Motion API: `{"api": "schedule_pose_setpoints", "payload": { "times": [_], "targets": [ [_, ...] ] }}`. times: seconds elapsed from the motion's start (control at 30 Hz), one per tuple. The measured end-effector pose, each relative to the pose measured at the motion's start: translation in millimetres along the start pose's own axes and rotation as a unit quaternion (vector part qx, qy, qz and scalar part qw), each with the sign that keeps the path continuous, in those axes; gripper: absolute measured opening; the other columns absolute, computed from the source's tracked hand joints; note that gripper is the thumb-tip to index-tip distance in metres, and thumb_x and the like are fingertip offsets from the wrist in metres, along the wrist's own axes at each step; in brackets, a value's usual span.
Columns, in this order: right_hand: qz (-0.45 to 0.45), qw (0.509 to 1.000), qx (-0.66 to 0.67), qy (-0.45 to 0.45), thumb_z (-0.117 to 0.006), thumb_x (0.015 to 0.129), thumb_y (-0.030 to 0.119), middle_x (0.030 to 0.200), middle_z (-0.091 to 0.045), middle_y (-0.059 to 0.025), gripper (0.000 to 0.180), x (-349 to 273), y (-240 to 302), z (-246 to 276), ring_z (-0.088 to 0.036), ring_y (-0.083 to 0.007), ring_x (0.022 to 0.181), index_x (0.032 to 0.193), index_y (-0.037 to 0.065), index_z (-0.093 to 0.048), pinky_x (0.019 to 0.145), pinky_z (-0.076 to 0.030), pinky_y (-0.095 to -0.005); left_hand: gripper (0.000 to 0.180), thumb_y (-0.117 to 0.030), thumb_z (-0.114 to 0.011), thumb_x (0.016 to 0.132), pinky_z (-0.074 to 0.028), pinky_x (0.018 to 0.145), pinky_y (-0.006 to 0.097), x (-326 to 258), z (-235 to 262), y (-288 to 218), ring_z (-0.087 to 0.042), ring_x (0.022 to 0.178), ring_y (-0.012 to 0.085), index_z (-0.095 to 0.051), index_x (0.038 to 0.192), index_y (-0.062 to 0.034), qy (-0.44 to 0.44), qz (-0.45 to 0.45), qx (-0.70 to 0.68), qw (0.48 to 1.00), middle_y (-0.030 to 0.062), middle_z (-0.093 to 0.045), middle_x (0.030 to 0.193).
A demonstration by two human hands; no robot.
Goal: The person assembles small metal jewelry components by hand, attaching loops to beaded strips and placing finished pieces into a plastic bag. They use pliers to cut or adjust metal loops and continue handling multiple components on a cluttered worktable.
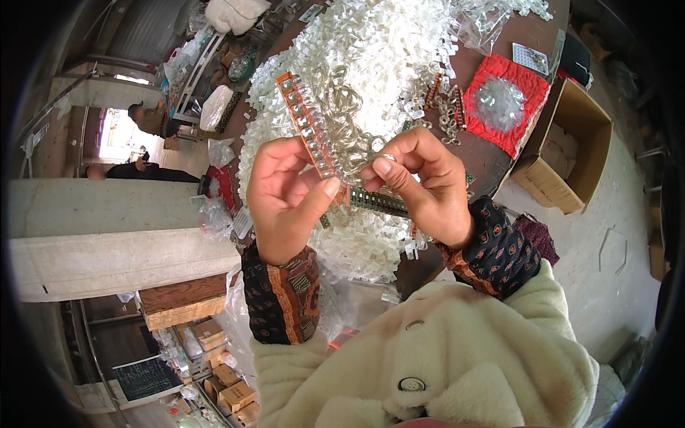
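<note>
My left hand [285,196] grips the lower end of an orange strip [293,107] between thumb and fingers. A row of small clear and metal pieces runs along the strip. A bunch of silver metal rings and chain [341,100] lies against its right side. My right hand [433,191] pinches at the lower end of this bunch, thumb against forefinger, apparently on a silver ring. Just below my hands is a dark green strip [382,203] with a row of light pieces. A large heap of small clear plastic pieces [407,53] spreads under and beyond both hands.
More chains and rings [447,118] lie right of the heap. Beyond them is a red cloth [481,78] bearing clear pieces. An open cardboard box [598,143] stands at the right. Two people [148,120] are far off at the left, past a pale ledge [121,214].
</note>
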State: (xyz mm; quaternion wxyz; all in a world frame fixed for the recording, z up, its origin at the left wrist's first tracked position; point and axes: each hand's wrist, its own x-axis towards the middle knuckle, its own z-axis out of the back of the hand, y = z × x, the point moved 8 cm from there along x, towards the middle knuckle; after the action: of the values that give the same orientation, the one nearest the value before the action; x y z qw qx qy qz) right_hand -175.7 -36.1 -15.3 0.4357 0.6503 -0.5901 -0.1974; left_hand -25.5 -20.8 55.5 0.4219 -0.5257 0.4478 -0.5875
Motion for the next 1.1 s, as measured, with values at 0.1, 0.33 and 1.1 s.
{"api": "schedule_pose_setpoints", "payload": {
  "times": [0.1,0.33,1.1],
  "targets": [
    [0.017,0.999,-0.032,0.003,-0.059,0.095,0.003,0.091,-0.067,-0.0084,0.006,1,1,-2,-0.066,-0.0128,0.088,0.095,0.0,-0.054,0.08,-0.054,-0.0274,0.045,0.012,-0.064,0.081,-0.055,0.084,0.032,0,-1,0,-0.064,0.103,0.0223,-0.044,0.121,0.003,-0.002,0.007,-0.002,1.0,0.0178,-0.06,0.117],
    [0.037,0.994,-0.098,0.013,-0.06,0.095,0.003,0.095,-0.069,-0.0106,0.007,-2,-2,-3,-0.066,-0.0134,0.089,0.095,0.0,-0.054,0.081,-0.054,-0.0274,0.045,0.01,-0.067,0.08,-0.055,0.082,0.032,1,0,1,-0.065,0.1,0.0214,-0.046,0.119,0.0027,-0.017,-0.002,0.024,1.0,0.0165,-0.061,0.113],
    [-0.028,0.995,0.08,-0.044,-0.059,0.097,0.01,0.095,-0.07,-0.0095,0.009,1,-20,0,-0.066,-0.0129,0.082,0.101,0.003,-0.053,0.074,-0.052,-0.0259,0.049,0.011,-0.066,0.078,-0.054,0.086,0.032,-2,21,1,-0.062,0.1,0.0179,-0.044,0.121,0.0016,-0.074,-0.055,0.005,0.996,0.0141,-0.061,0.111]
  ]
}}
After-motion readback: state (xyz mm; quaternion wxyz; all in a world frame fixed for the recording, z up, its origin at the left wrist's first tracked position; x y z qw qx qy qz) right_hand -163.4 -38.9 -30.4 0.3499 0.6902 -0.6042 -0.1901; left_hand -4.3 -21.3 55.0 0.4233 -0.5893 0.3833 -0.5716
